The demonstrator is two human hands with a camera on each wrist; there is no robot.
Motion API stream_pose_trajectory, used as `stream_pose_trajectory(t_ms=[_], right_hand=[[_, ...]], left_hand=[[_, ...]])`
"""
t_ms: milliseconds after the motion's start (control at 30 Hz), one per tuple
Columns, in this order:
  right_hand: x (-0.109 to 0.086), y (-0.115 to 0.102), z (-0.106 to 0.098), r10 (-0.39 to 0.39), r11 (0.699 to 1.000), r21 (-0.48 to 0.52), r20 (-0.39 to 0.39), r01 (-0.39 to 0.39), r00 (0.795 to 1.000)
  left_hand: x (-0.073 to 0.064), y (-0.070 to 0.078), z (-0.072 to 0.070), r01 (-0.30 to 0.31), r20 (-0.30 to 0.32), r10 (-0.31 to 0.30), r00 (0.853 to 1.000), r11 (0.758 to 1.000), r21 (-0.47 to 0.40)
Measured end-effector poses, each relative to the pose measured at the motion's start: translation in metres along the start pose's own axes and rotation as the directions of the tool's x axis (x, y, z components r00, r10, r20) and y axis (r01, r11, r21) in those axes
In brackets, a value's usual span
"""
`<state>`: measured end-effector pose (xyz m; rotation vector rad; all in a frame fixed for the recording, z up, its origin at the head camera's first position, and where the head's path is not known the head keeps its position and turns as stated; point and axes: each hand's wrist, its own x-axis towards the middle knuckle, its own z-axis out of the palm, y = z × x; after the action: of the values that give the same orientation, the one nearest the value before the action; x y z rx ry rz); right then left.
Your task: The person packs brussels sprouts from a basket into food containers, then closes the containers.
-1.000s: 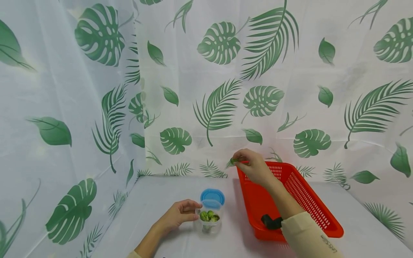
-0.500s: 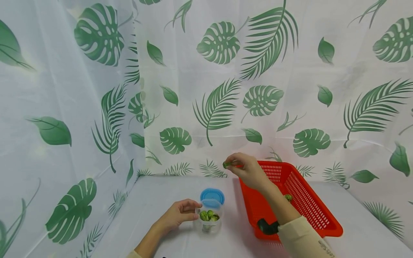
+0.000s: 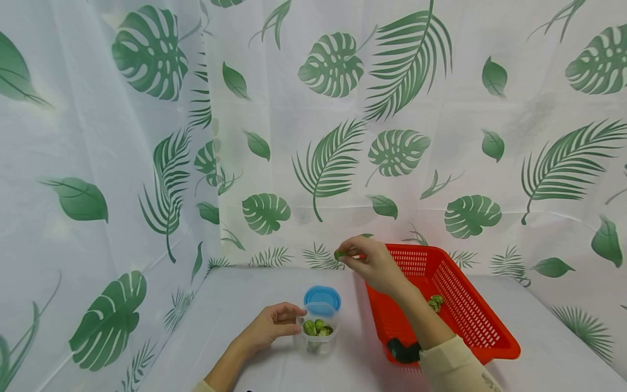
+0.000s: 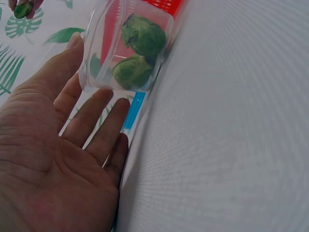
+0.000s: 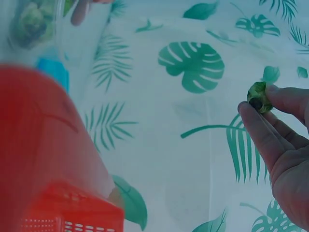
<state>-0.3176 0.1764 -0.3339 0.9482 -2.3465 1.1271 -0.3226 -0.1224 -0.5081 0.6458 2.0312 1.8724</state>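
Note:
My right hand pinches a Brussels sprout between thumb and fingertips, raised over the far left corner of the red basket. A small clear plastic container holding several Brussels sprouts stands on the table to the left of the basket. Beside its left wall, my left hand rests with relaxed, spread fingers, the fingertips right at the container's rim and side. A blue lid lies just behind the container.
More Brussels sprouts lie inside the red basket, partly hidden by my right forearm. A dark curved piece sits at that forearm, overlapping the basket's near end. A leaf-print curtain hangs behind the white table.
My right hand has moved left and slightly down with the sprout, turning it. Sprouts in the basket have come into view beside the forearm. My left hand and the container have stayed put.

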Motion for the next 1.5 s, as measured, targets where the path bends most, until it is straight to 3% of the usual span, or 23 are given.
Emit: stream_pose_trajectory(t_ms=[833, 1500], right_hand=[[-0.015, 0.004, 0.033, -0.006, 0.998, 0.061, 0.014, 0.005, 1.000], [-0.026, 0.005, 0.047, 0.086, 0.992, 0.097, -0.008, -0.085, 0.996]], left_hand=[[0.001, 0.000, 0.000, 0.009, -0.002, -0.009, 1.000, 1.000, -0.012], [0.001, 0.001, 0.001, 0.011, -0.005, -0.011, 1.000, 1.000, -0.007]])
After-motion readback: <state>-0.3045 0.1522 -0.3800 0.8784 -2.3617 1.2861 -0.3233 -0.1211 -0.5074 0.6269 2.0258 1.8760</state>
